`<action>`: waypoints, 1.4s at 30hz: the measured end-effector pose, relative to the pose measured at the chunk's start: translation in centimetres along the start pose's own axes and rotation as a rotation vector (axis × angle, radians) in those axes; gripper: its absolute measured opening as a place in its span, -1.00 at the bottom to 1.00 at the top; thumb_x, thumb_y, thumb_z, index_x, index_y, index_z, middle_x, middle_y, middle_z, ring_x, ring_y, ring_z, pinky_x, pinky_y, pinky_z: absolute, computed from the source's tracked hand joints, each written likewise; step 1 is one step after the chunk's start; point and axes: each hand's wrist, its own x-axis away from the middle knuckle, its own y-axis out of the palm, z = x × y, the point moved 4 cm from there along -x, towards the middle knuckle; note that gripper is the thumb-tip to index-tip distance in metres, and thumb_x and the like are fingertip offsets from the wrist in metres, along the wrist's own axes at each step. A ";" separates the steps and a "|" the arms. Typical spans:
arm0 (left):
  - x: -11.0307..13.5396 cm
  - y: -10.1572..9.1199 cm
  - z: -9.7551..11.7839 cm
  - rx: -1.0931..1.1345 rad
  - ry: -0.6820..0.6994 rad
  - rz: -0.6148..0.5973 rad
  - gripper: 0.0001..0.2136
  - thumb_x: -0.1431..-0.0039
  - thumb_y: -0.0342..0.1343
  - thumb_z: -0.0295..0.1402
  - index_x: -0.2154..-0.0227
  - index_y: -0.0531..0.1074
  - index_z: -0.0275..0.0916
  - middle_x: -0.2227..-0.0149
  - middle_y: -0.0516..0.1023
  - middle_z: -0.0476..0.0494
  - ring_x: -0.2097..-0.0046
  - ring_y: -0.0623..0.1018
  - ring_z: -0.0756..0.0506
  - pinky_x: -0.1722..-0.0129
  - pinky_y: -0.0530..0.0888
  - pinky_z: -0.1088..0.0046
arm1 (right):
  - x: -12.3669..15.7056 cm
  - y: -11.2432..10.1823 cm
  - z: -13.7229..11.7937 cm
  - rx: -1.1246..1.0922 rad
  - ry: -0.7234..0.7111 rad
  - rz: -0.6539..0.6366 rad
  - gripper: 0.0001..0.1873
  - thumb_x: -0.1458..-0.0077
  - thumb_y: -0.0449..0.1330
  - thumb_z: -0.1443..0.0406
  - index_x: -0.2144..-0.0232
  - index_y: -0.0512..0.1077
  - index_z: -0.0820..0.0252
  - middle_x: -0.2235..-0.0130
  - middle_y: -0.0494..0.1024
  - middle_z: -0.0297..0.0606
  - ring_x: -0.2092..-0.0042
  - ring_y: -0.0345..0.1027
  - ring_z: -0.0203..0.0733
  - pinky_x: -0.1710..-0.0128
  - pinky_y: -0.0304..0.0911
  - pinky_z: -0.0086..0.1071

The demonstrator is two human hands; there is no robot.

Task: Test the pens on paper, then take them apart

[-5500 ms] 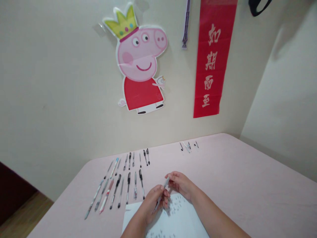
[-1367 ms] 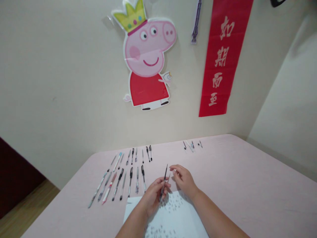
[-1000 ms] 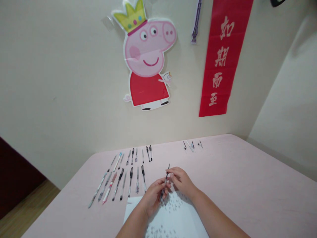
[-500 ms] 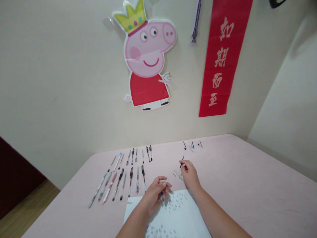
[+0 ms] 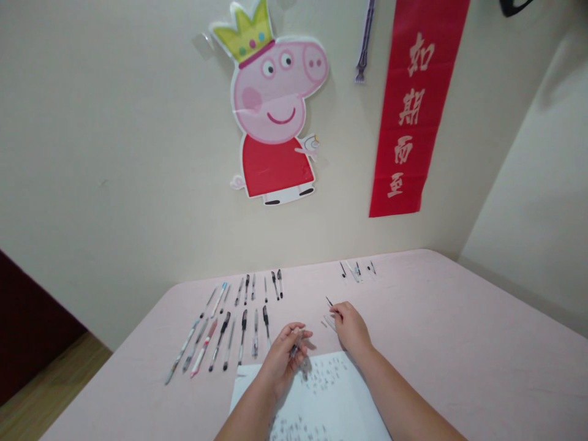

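My right hand [image 5: 353, 327] pinches a thin dark pen refill [image 5: 329, 301], its tip pointing up and left. Beside its fingertips, small pale pen parts [image 5: 329, 322] lie on the pink cloth. Over the upper left of a written-on paper sheet [image 5: 340, 404], my left hand [image 5: 285, 358] curls around a clear pen barrel [image 5: 296, 346]; the fingers cover part of it. The two hands are apart. Left of my left hand, a row of pens [image 5: 242, 334] lies side by side, some with black caps.
A second row of pens [image 5: 247, 289] lies farther back on the pink-covered table [image 5: 459, 367]. Several loose refills and small parts [image 5: 358, 269] are at the back, near the wall. A pig cutout [image 5: 275, 159] and a red banner [image 5: 408, 122] hang on the wall.
The refill in my right hand has swung from nearly upright to leaning left, and that hand is slightly lower. My left hand has turned a little, showing more of the clear barrel.
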 end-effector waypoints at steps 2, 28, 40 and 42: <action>0.0 -0.1 -0.1 0.025 -0.021 0.018 -0.79 -0.06 0.16 -0.36 0.24 0.34 -0.26 0.31 0.54 -0.15 0.55 0.43 0.14 0.63 0.36 0.72 | 0.1 0.0 -0.3 0.038 -0.007 -0.034 -0.72 0.03 -0.01 0.49 0.43 0.46 0.15 0.33 0.46 -0.20 0.25 0.36 -0.15 0.19 0.22 -0.33; 0.7 0.8 0.1 0.177 -0.148 -0.054 -0.66 -0.19 -0.06 -0.10 0.37 0.38 -0.33 0.55 0.52 -0.14 0.59 0.47 0.05 0.60 0.39 0.63 | 2.1 2.9 -5.0 -0.826 0.235 -0.614 -0.56 0.10 0.22 0.05 0.26 0.40 0.28 0.51 0.44 -0.35 0.65 0.16 -0.44 0.68 0.04 -0.52; 1.0 1.9 1.0 0.240 0.015 -0.257 -0.63 -0.19 -0.06 -0.10 0.30 0.43 -0.36 0.50 0.52 -0.17 0.56 0.45 0.07 0.58 0.39 0.63 | 2.4 2.4 -4.7 -1.120 0.521 -0.644 -0.63 0.21 0.34 0.15 0.37 0.38 0.25 0.54 0.45 -0.38 0.54 0.28 -0.39 0.52 0.15 -0.49; 1.0 1.8 1.0 0.226 0.043 -0.220 -0.67 -0.17 0.00 -0.13 0.31 0.44 -0.34 0.53 0.50 -0.12 0.56 0.44 0.08 0.55 0.39 0.64 | 2.4 2.4 -4.7 -1.140 0.537 -0.640 -0.63 0.23 0.35 0.18 0.38 0.39 0.26 0.55 0.44 -0.39 0.54 0.28 -0.38 0.53 0.16 -0.48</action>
